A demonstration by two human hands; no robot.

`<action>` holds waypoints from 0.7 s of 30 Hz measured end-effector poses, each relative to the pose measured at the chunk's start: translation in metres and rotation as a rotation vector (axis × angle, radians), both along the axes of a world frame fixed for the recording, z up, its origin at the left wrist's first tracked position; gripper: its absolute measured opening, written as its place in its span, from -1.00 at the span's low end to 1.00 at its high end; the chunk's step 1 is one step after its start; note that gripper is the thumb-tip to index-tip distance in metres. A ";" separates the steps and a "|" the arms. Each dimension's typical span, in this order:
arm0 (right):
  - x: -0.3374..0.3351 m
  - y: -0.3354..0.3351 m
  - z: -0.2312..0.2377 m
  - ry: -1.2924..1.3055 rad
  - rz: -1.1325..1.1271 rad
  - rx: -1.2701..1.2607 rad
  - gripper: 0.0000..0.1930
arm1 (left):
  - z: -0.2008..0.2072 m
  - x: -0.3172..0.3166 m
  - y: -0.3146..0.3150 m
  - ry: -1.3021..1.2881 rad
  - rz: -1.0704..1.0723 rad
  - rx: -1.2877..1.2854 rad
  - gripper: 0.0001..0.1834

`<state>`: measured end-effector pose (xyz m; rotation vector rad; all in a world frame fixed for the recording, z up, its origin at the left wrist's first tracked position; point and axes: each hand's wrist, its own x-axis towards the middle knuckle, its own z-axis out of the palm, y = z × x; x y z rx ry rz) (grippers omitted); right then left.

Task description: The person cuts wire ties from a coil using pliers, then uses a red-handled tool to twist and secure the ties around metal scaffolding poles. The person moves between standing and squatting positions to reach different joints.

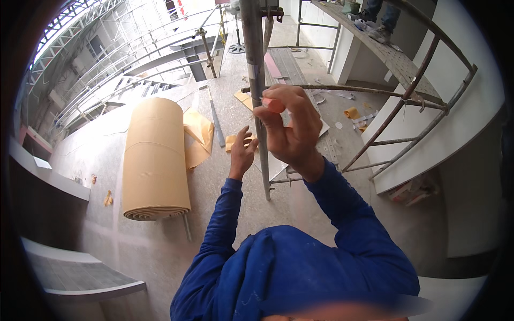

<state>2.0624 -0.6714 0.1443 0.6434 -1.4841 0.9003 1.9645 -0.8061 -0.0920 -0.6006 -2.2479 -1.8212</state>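
My right hand (293, 125) is raised in front of a vertical metal scaffold pole (252, 43). Its thumb and fingers pinch a small red-orange piece (273, 105); the grip hides much of it, and its kind is unclear. Lower and to the left, my left hand (243, 154) holds nothing, its fingers apart beside the same pole. Whether those fingertips touch the pole, I cannot tell. Blue sleeves cover both my forearms.
A large yellow-tan roll of sheet material (155, 155) stands at left, beside a loose yellow sheet (198, 136) and a long grey tool (216, 120). At right, scaffold frames (396, 115) carry a plank (375, 51) where another person's shoes (380, 33) show.
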 end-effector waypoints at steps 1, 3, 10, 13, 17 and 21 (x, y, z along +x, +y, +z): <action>0.008 0.007 -0.004 -0.046 0.032 -0.088 -0.75 | -0.021 0.008 -0.012 -0.129 0.029 -0.030 -0.45; 0.028 0.013 -0.022 -0.184 0.143 -0.238 -0.79 | -0.073 0.038 -0.047 -0.286 0.071 -0.099 -0.44; 0.066 -0.030 -0.130 -0.783 0.336 -0.071 -0.76 | -0.213 0.141 -0.185 -0.790 0.143 -0.359 -0.53; 0.046 -0.058 -0.156 -0.860 0.380 0.027 -0.76 | -0.239 0.144 -0.225 -0.908 0.252 -0.246 -0.57; -0.012 -0.103 -0.183 -0.859 0.343 0.143 -0.75 | -0.255 0.104 -0.267 -1.021 0.373 -0.061 -0.61; -0.089 -0.164 -0.215 -0.969 0.292 0.155 -0.75 | -0.255 0.026 -0.318 -0.947 0.328 -0.065 -0.62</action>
